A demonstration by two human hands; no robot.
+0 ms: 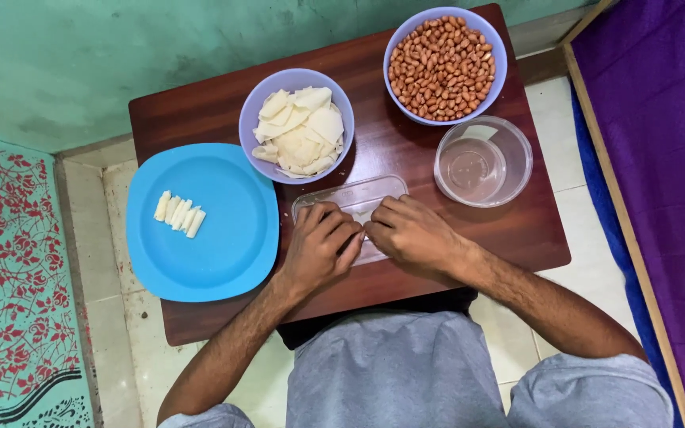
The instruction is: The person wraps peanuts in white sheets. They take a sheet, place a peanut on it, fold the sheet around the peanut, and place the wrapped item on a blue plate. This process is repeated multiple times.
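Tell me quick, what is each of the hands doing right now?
Left hand: fingers curled, pressing on the clear tray; grip unclear.
Right hand: fingers curled on the same tray; grip unclear.

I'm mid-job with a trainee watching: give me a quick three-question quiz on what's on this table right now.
1. True or false: the blue plate holds peanuts.
2. Which container looks empty? A) bowl of white wrappers B) bowl of peanuts C) clear round tub
3. Fill in: the left hand and right hand both rest on a clear ______ at the table's front middle.

Key
1. False: it holds a short row of pale rolled pieces.
2. C.
3. Tray, rectangular and see-through.
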